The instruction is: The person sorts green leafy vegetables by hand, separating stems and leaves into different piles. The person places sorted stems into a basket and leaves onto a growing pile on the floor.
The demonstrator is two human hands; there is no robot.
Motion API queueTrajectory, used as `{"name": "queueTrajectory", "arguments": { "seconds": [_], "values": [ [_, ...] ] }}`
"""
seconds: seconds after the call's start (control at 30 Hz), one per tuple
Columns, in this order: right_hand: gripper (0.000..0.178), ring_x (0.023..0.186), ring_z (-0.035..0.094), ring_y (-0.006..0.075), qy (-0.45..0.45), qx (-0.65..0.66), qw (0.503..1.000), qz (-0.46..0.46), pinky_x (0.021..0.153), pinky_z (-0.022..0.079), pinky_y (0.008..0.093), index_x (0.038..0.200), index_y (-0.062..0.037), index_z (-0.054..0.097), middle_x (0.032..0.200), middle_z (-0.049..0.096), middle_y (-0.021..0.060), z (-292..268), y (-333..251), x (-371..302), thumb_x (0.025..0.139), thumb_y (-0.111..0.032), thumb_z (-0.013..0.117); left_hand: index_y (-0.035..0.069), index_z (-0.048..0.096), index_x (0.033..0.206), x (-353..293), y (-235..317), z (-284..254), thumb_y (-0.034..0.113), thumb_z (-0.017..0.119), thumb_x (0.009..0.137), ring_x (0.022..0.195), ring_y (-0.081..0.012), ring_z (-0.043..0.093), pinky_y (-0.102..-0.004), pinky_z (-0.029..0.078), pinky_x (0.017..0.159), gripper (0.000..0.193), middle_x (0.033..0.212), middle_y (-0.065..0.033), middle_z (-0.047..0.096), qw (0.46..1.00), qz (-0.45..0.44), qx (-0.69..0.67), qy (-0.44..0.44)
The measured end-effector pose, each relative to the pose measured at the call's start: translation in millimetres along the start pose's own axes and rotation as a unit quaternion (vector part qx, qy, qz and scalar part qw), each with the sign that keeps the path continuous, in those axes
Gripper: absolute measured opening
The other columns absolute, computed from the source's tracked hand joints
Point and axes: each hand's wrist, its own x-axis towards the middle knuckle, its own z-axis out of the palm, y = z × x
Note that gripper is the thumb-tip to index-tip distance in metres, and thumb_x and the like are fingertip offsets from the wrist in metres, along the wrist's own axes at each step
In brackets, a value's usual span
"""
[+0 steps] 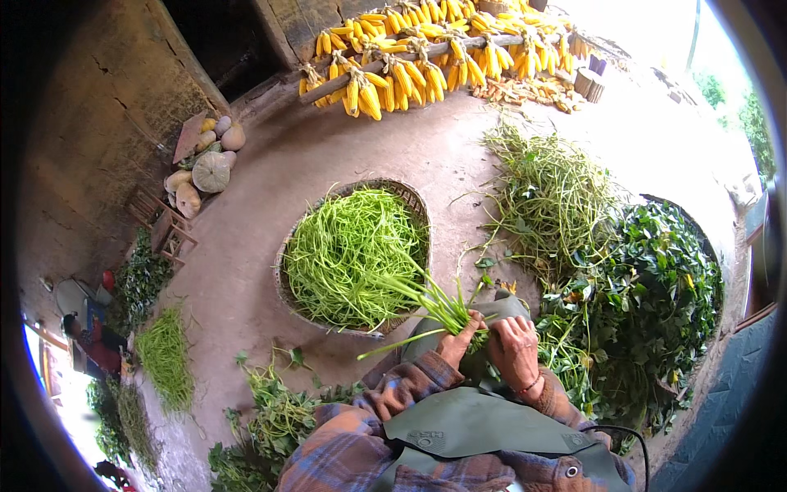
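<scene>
One left hand point(459, 340) and one right hand point(515, 348), so two total, plus one bunch of green stems point(440, 306), one woven basket point(420, 205) and one dark green apron point(492, 422). Squashes point(211, 172) come to roughly ten, tho some overlap. Corn ears point(368, 97) and the loose stems point(348, 254) in the basket? lol, way too many for me to count

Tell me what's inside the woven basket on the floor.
The woven basket holds a heap of long, thin green stems. They hide its bottom and anything deeper; the bunch in the left hand blocks some rim.
</scene>
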Motion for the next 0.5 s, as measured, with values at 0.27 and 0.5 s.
{"name": "queueTrajectory", "arguments": {
  "seconds": [0.27, 0.5],
  "values": [
    [0.009, 0.078, 0.055, 0.0264, -0.059, -0.063, 0.995, -0.042, 0.071, 0.042, 0.0407, 0.075, -0.0103, 0.056, 0.074, 0.055, 0.0052, -19, 9, -10, 0.074, -0.011, 0.066, 0.007, 0.065, 0.095, -3, -10, 5, 0.026, 0.067, 0.094, 0.077, -0.0114, 0.059, -0.0271, 0.048, 0.073, 0.020, 0.084, -0.0008, 0.064, 0.998, -0.065, -0.016, 0.018],
    [0.016, 0.076, 0.061, 0.0108, 0.063, 0.390, 0.877, 0.274, 0.070, 0.048, 0.0248, 0.092, 0.0027, 0.070, 0.081, 0.069, 0.0071, -1, 51, -18, 0.089, -0.010, 0.061, 0.008, 0.064, 0.093, -5, 8, 13, 0.018, 0.068, 0.093, 0.072, -0.0121, 0.062, -0.0264, 0.051, 0.062, 0.011, 0.082, -0.0007, 0.065, 0.992, -0.057, -0.100, 0.045]
  ]
}}
